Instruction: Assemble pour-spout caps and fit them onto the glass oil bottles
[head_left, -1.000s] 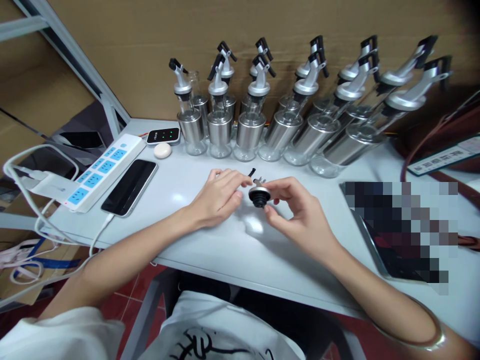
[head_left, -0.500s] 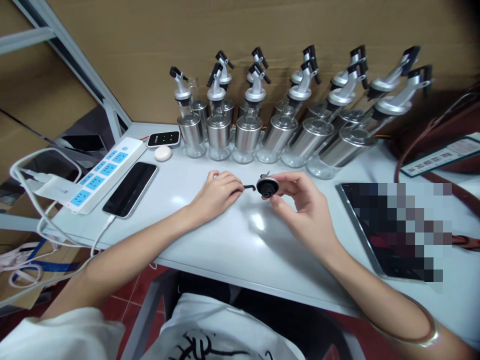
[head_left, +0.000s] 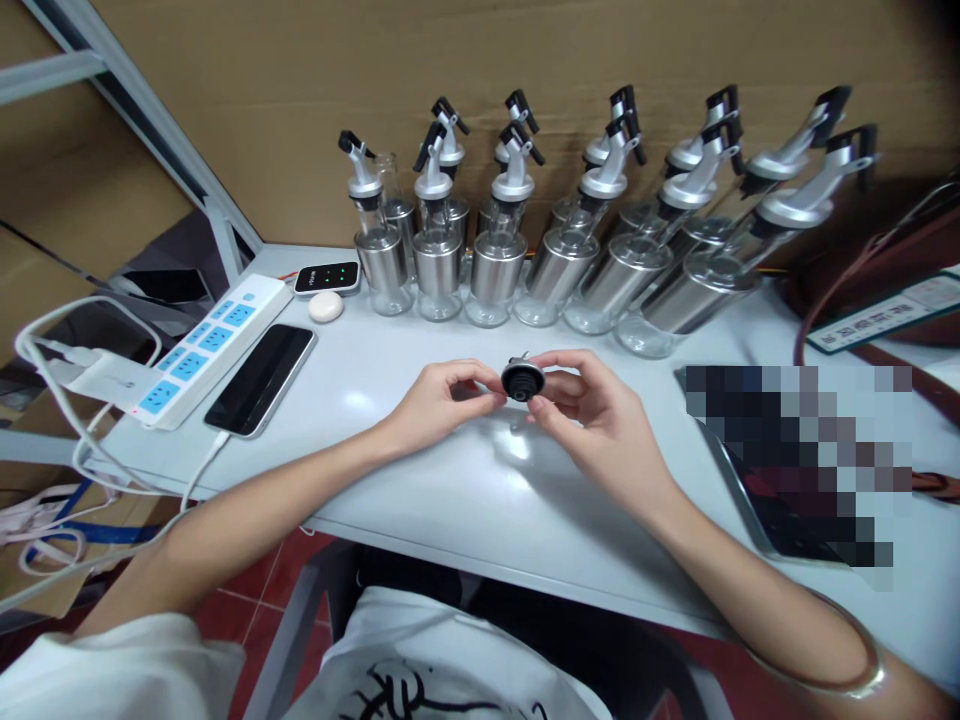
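Between my two hands, just above the table, is a pour spout stopper [head_left: 522, 380] with a silver collar, its black ribbed plug turned toward me. My right hand [head_left: 592, 400] pinches it at its right edge between thumb and fingers. My left hand [head_left: 461, 395] is closed, with thumb and fingertips together at the stopper's left edge. The spout's far side is mostly hidden. Behind my hands stand two rows of glass bottles with steel sleeves, such as the near bottle [head_left: 498, 270], most topped by silver spouts with black levers.
At left lie a phone [head_left: 261, 380] on a cable, a power strip [head_left: 217, 350], a small white round case [head_left: 326, 307] and a black-faced device [head_left: 327, 279]. A tablet [head_left: 780, 470] lies at right, near a brown bag [head_left: 885, 240]. Cardboard [head_left: 300, 120] stands behind the bottles.
My left hand has turned from palm down to a pinch and come up against the stopper. A small black hooked piece at its fingertips is now hidden. The stopper has moved slightly left.
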